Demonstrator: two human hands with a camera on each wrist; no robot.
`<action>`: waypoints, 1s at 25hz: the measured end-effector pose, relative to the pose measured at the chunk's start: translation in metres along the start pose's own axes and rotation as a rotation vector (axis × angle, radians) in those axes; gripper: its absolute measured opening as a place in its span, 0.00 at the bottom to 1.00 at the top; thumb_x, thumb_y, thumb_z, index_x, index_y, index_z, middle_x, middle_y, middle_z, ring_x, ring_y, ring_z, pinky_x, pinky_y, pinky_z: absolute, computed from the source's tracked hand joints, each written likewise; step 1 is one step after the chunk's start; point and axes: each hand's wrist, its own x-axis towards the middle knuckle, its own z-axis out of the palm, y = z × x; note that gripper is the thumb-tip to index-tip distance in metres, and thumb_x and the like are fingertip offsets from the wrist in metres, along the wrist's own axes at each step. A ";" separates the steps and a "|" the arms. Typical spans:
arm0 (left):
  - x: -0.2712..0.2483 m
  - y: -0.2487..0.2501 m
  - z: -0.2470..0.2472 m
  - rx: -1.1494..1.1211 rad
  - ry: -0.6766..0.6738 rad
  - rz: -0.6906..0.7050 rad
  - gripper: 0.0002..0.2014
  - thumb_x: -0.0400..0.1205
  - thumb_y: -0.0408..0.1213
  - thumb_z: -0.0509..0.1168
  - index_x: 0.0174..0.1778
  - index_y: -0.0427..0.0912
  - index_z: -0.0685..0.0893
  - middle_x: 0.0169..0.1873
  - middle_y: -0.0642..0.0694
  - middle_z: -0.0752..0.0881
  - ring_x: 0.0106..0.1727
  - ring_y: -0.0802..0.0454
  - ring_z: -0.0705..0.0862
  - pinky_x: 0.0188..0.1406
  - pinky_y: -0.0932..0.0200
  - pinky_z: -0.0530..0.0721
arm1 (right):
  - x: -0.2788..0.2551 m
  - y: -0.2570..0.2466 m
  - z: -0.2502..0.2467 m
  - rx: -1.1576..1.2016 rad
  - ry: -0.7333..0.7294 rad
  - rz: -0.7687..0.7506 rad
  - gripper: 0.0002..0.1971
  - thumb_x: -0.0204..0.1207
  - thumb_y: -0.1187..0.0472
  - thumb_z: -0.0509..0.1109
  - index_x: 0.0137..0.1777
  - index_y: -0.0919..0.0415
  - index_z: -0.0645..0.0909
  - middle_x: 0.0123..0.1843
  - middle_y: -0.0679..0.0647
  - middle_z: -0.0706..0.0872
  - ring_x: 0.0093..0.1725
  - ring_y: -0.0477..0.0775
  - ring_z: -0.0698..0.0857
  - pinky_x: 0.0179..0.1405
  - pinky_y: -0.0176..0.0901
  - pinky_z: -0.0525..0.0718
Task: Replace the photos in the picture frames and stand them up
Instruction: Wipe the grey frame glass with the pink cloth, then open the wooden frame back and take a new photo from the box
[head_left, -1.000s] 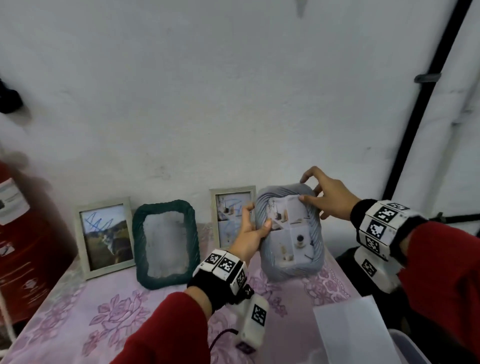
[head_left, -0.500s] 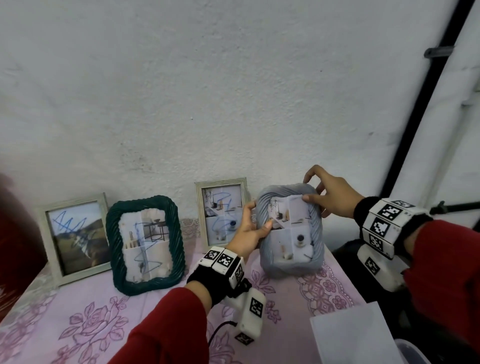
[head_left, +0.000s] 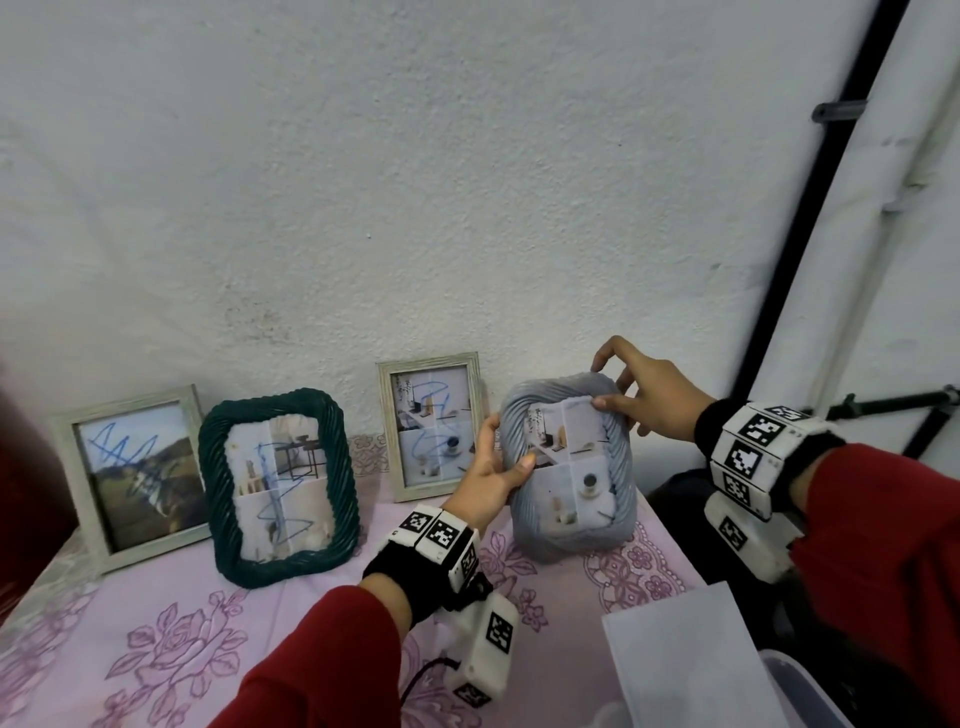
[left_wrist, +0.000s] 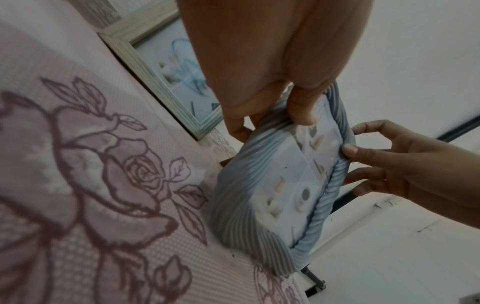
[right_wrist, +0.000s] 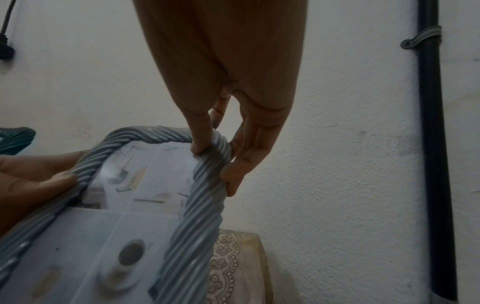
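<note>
A grey rope-edged picture frame (head_left: 571, 535) stands upright at the table's right end, with an unmarked photo of shelves and cups inside. My left hand (head_left: 491, 470) grips its left edge, thumb on the front. My right hand (head_left: 631, 387) pinches its top right corner. The wrist views show the same frame (left_wrist: 241, 218) (right_wrist: 205, 205) with fingers curled over its rim. To its left stand a pale wooden frame (head_left: 432, 374), a dark green rope frame (head_left: 223, 478) and another pale wooden frame (head_left: 67, 467), each holding a photo scribbled over in blue.
The table wears a pink floral cloth (head_left: 171, 644) and backs onto a white wall. A white sheet (head_left: 680, 660) lies over a clear plastic box (head_left: 810, 691) at the near right. A black pipe (head_left: 810, 208) runs down the wall on the right.
My view has swung right and down a little, so the frames sit further left in view. Both hands have kept their hold on the grey frame, which stays upright.
</note>
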 end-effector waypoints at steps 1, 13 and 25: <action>0.000 0.001 0.000 0.011 -0.005 0.004 0.22 0.83 0.22 0.57 0.60 0.57 0.67 0.52 0.49 0.85 0.43 0.63 0.89 0.39 0.65 0.88 | 0.000 -0.001 0.000 -0.006 0.004 0.003 0.16 0.75 0.62 0.71 0.58 0.55 0.70 0.45 0.64 0.82 0.33 0.63 0.84 0.30 0.56 0.86; -0.008 0.025 -0.007 0.233 0.128 -0.051 0.19 0.83 0.40 0.61 0.69 0.52 0.66 0.48 0.52 0.84 0.46 0.60 0.84 0.40 0.59 0.81 | -0.003 -0.011 0.000 -0.193 0.051 0.023 0.25 0.73 0.59 0.72 0.68 0.58 0.67 0.59 0.63 0.77 0.58 0.60 0.78 0.60 0.54 0.78; 0.007 0.115 -0.075 0.851 0.567 0.338 0.13 0.75 0.26 0.65 0.55 0.39 0.84 0.57 0.39 0.82 0.59 0.47 0.80 0.59 0.57 0.77 | 0.041 -0.132 0.052 -0.110 0.225 -0.147 0.10 0.75 0.62 0.63 0.55 0.58 0.80 0.57 0.59 0.81 0.60 0.60 0.78 0.62 0.55 0.76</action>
